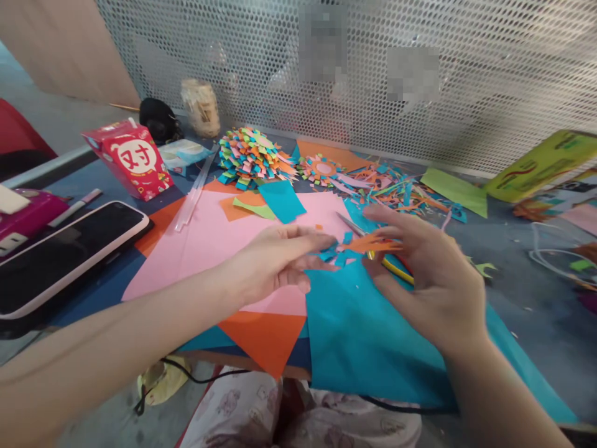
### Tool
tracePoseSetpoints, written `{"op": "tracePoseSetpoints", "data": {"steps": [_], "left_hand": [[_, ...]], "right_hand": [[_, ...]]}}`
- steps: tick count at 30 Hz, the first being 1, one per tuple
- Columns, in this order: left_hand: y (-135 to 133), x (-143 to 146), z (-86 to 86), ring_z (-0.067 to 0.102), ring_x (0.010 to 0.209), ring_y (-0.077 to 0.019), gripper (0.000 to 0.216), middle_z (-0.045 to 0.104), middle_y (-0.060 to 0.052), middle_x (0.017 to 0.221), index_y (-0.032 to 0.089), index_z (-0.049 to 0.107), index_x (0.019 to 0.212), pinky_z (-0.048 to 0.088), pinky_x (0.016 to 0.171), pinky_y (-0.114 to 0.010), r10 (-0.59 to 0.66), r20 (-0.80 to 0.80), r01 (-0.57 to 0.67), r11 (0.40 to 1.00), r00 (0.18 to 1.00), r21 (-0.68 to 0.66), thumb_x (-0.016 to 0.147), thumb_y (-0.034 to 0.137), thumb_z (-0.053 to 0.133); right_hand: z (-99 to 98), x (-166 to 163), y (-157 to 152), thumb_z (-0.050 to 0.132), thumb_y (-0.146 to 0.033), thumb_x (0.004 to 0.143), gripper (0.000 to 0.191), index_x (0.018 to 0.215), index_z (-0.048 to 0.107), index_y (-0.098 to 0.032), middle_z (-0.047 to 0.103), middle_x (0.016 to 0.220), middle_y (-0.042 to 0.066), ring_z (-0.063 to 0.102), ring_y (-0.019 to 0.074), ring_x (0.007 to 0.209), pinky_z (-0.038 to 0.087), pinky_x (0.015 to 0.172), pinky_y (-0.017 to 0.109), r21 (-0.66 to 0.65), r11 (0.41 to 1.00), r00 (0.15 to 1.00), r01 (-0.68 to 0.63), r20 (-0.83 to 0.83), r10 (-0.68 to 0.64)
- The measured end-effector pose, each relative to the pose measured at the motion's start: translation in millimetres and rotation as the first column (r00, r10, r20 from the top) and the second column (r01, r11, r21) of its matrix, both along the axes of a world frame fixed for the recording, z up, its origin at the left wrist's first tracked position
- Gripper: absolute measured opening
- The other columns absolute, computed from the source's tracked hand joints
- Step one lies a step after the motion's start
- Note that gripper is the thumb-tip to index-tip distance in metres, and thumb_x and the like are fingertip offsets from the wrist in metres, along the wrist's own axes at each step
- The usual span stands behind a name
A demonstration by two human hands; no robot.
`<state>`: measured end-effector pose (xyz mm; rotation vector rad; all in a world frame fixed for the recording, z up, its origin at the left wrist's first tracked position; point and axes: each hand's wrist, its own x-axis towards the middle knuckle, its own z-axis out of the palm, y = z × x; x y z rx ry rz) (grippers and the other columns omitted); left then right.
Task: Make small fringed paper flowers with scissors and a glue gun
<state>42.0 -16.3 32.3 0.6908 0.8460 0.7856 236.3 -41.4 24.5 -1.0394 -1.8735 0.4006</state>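
My left hand [280,258] reaches in from the left, fingers pinched together on small blue paper cuttings [332,253]. My right hand [429,274] is opposite it, fingers spread, with a cut orange paper piece [373,244] between thumb and fingers. Both hover over a blue paper sheet [359,336] that lies on pink paper [219,236] and orange paper [265,339]. Scissors [351,224] with a yellow handle lie just behind my right hand, partly hidden by it.
A multicoloured paper-strip ball [252,155] and a paper flower [321,168] sit at the back among scraps [396,190]. A phone [60,255], a red carton [133,158], a jar [201,107] and a perforated mesh screen [489,81] surround the work area. Green paper [454,190] lies right.
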Motion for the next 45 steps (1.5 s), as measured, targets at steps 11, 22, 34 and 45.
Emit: {"op": "tracePoseSetpoints", "data": {"steps": [11,22,34,45], "left_hand": [[-1.0,-0.4,-3.4,0.066,0.062,-0.015,0.021,0.069,-0.005,0.077,0.016,0.058,0.085,0.047,0.043,-0.021,0.014,-0.298,0.082,0.948,0.955,0.306,0.087,0.037,0.058],[-7.6,-8.7,3.6,0.065,0.089,-0.0163,0.022,0.07,-0.005,0.098,0.019,0.065,0.097,0.049,0.073,-0.027,0.111,-0.303,0.141,0.702,0.946,0.698,0.078,0.026,0.07],[-8.1,-11.1,4.3,0.065,0.074,-0.0131,0.022,0.069,0.0,0.079,0.02,0.063,0.094,0.048,0.064,-0.025,0.093,-0.337,0.179,0.701,0.937,0.691,0.074,0.022,0.072],[-6.3,-12.6,3.5,0.064,0.069,-0.012,0.029,0.071,0.002,0.074,0.019,0.066,0.101,0.049,0.065,-0.025,0.093,-0.383,0.205,0.716,0.919,0.667,0.074,0.025,0.073]], "right_hand": [[0.0,-1.4,1.6,0.073,-0.031,0.073,0.011,0.071,0.067,-0.022,0.072,0.071,0.001,0.065,0.016,0.062,0.056,0.059,0.027,-0.239,0.969,0.995,-0.056,-0.095,0.034],[5.6,2.2,-4.4,0.071,-0.03,0.076,0.009,0.072,0.069,-0.022,0.07,0.067,0.001,0.063,0.016,0.06,0.053,0.056,0.027,-0.301,0.934,0.981,-0.192,-0.032,0.192],[2.7,3.2,-4.7,0.068,-0.033,0.08,0.01,0.077,0.069,-0.023,0.07,0.07,0.001,0.064,0.0166,0.062,0.052,0.055,0.028,-0.304,0.925,0.967,-0.23,0.036,0.252],[0.8,7.5,-3.8,0.065,-0.033,0.085,0.012,0.079,0.065,-0.023,0.07,0.071,0.002,0.066,0.0173,0.063,0.053,0.053,0.028,-0.17,0.954,0.949,-0.247,0.157,0.274]]}}
